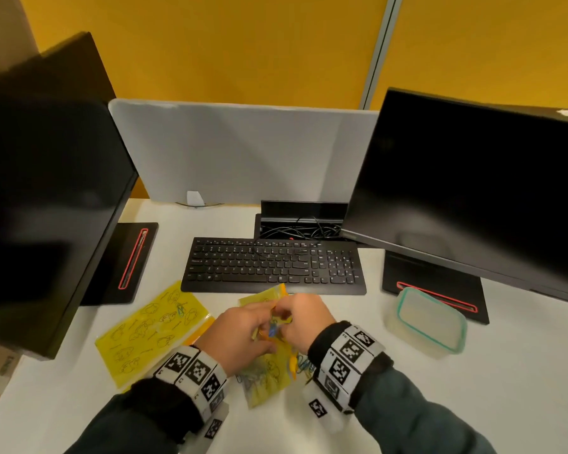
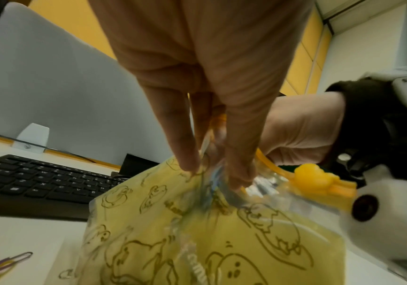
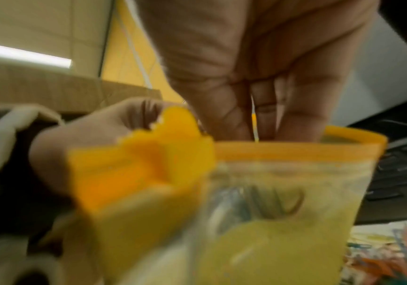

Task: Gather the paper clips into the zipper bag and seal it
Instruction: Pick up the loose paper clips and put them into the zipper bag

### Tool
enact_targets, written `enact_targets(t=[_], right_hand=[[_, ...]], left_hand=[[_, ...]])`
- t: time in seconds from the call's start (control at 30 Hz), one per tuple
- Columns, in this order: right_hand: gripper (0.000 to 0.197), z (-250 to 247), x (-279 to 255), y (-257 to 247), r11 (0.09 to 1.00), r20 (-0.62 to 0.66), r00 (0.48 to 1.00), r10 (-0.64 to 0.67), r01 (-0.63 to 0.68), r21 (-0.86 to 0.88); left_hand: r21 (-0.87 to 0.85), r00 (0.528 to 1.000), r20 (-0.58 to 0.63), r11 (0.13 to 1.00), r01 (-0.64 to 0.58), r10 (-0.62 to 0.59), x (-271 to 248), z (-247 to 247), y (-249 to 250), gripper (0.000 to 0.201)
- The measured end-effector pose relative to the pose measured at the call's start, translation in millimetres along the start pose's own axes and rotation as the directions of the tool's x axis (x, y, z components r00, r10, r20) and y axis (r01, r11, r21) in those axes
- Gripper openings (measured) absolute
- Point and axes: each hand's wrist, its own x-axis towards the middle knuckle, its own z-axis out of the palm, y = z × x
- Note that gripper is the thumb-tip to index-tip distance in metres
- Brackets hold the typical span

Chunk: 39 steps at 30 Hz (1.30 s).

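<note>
On the white desk (image 1: 391, 371), in front of the keyboard (image 1: 273, 265): yellow zipper bag (image 1: 269, 371) raised between both hands, mouth open. Left hand (image 1: 240, 332) pinching the bag's edge, fingers (image 2: 180, 135) straight and close together, tips at the opening. Right hand (image 1: 304, 322) with fingers (image 3: 224, 115) reaching down into the mouth, past the orange zip strip (image 3: 295, 150); whether gripping clips, cannot tell. Loose paper clips (image 2: 4, 264) lying just beside the bag. Second yellow bag (image 1: 148, 329) flat, further left.
</note>
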Motion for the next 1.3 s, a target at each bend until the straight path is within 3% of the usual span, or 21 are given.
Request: enact_targets(t=[0.1,0.17,0.2,0.27,0.33,0.37,0.63,0.97,1.13,1.3], right_hand=[[0.019,-3.9,3.3,10.0,0.959,-0.253,0.963,0.095,-0.02,0.284],[0.021,-1.7,9.5,26.8,0.951,-0.358,0.916,0.182,-0.07,0.303],[0.022,1.1,12.3,34.8,0.961,-0.321,0.928,0.188,-0.107,0.254],[0.051,16.7,16.1,50.6,0.985,-0.048,0.985,0.165,-0.162,0.058],[0.083,36.3,15.3,64.2,0.986,0.204,0.969,0.137,-0.115,-0.117],[0.089,44.0,13.3,68.2,0.982,0.246,0.961,0.126,-0.085,-0.17],[0.043,58.5,18.1,82.2,0.981,0.066,0.997,0.046,-0.033,-0.189],[0.022,51.7,20.9,83.1,0.965,0.019,0.999,0.042,-0.036,-0.259],[0.025,48.4,19.4,83.8,0.945,0.043,0.999,0.011,0.004,-0.328],[0.019,40.1,11.5,87.1,0.98,-0.032,0.999,0.024,-0.03,-0.197]], left_hand=[[0.0,0.999,-0.018,1.0,0.03,-0.03,-1.6,-3.8,-8.1,0.039],[0.016,0.998,-0.026,0.998,0.064,-0.063,-3.9,-6.0,-15.1,0.038],[0.02,0.997,-0.03,0.997,0.077,-0.077,-5.1,-7.0,-17.8,0.038],[0.019,0.996,-0.036,0.996,0.086,-0.085,-7.7,-8.2,-21.9,0.039],[0.016,0.995,-0.037,0.996,0.088,-0.087,-9.6,-8.6,-24.0,0.04],[0.019,0.995,-0.033,0.996,0.091,-0.091,-10.1,-7.9,-24.8,0.041],[0.009,0.99,0.007,0.99,0.139,-0.139,-9.6,-6.2,-24.1,0.04],[0.03,0.988,-0.021,0.987,0.155,-0.154,-11.9,-10.9,-25.6,0.037],[0.02,0.987,-0.025,0.987,0.159,-0.158,-14.4,-12.3,-23.7,0.037],[0.007,0.986,-0.031,0.987,0.162,-0.162,-18.1,-12.5,-27.1,0.038]])
